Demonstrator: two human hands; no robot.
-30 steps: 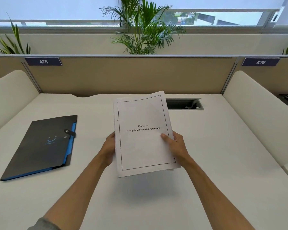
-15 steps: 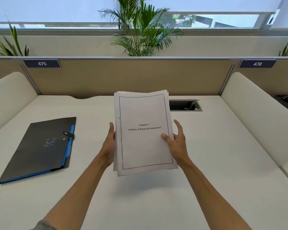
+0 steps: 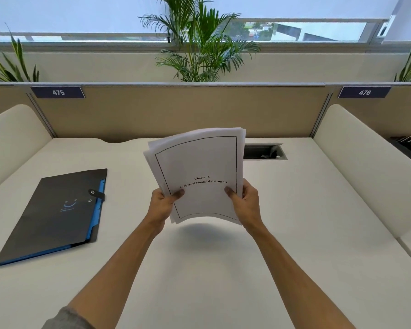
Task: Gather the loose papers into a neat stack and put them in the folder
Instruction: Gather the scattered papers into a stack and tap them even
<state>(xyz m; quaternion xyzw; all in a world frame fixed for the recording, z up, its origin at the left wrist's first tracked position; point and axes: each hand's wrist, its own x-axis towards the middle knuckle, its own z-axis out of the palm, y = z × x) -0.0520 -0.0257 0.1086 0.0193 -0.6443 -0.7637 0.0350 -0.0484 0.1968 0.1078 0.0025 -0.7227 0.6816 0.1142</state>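
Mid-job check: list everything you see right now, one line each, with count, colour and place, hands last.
paper stack: one, white, top sheet printed "Chapter 5", held above desk centre, edges uneven
folder: one, black with blue inner edge, flat on desk, left, shut
desk: one, cream
cable slot: one, grey, desk rear, right of papers
number plates: two, navy, "475" left, "476" right, on tan partition
palm plant: one central, green, behind partition
left hand: grips stack's lower left edge
right hand: grips stack's lower right edge
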